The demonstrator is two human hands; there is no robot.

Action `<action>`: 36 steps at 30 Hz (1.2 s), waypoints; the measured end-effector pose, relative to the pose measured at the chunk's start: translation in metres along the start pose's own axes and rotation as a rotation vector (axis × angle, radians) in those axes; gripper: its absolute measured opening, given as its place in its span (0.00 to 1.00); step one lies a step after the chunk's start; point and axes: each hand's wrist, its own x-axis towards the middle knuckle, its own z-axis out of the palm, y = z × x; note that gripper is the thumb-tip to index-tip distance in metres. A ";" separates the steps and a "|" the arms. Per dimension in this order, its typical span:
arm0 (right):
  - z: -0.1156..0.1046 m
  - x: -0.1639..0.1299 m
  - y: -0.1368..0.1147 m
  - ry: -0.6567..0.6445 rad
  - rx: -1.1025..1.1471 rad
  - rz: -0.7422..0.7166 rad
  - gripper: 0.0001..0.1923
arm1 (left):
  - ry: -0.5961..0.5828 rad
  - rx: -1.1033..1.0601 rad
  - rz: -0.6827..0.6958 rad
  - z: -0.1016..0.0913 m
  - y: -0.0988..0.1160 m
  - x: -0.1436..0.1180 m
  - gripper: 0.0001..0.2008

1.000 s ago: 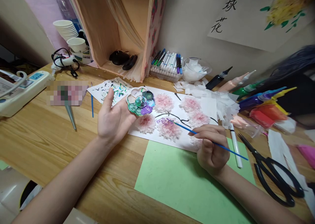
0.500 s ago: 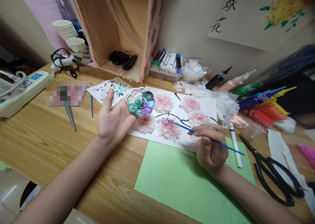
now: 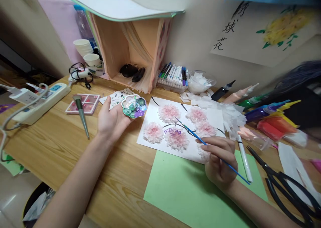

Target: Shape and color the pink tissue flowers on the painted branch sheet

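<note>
My left hand (image 3: 109, 121), palm up, holds a flower-shaped paint palette (image 3: 134, 106) smeared with green, white and purple. In my right hand (image 3: 222, 159) is a thin blue paintbrush (image 3: 208, 144), gripped like a pen. Its tip points at a white paper (image 3: 149, 113) that bears black branch lines and several pink ruffled tissue flowers (image 3: 169, 113). Purple strokes mark the upper left of the lower middle flower (image 3: 179, 141). The tip appears just above that flower; whether it touches the paper I cannot tell. A green sheet (image 3: 175, 191) lies under my right wrist.
Scissors (image 3: 272, 176) and a white marker (image 3: 244, 159) lie at the right, near paint bottles (image 3: 223, 91) and tissue scraps (image 3: 230, 116). A box of markers (image 3: 173, 75) stands behind. Leftward are a makeup brush (image 3: 81, 116), a pink palette case (image 3: 92, 104) and a power strip (image 3: 37, 106).
The brush tip has lifted off the purple-marked flower and moved up, away from the strokes. My left hand with the palette has shifted left from the paper. The camera view has tilted up.
</note>
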 end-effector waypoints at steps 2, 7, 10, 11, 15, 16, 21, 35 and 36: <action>0.000 0.002 -0.004 -0.037 -0.003 -0.034 0.08 | 0.105 0.036 -0.064 -0.009 0.014 0.004 0.34; 0.008 0.012 -0.023 -0.063 0.037 -0.098 0.11 | 0.193 0.203 -0.180 -0.022 0.022 0.010 0.30; 0.013 0.021 -0.036 -0.059 0.033 -0.114 0.13 | 0.235 0.377 -0.227 -0.027 0.011 0.016 0.29; 0.014 0.023 -0.039 -0.058 0.024 -0.119 0.14 | 0.304 0.480 -0.215 -0.029 0.008 0.018 0.29; 0.013 0.031 -0.052 -0.047 -0.055 -0.124 0.17 | 0.422 0.825 0.107 -0.028 0.002 0.008 0.25; 0.011 0.032 -0.054 -0.044 -0.084 -0.125 0.17 | 0.423 0.868 0.181 -0.024 0.001 0.001 0.22; -0.012 0.029 -0.059 -0.014 -0.282 -0.193 0.16 | -0.149 1.000 0.109 0.032 -0.028 -0.046 0.22; -0.184 -0.064 -0.058 -0.025 -0.790 0.033 0.23 | -0.750 0.796 -0.234 0.207 -0.173 -0.093 0.15; -0.197 -0.076 -0.056 0.013 -0.806 0.150 0.27 | -0.741 0.796 -0.205 0.214 -0.184 -0.095 0.15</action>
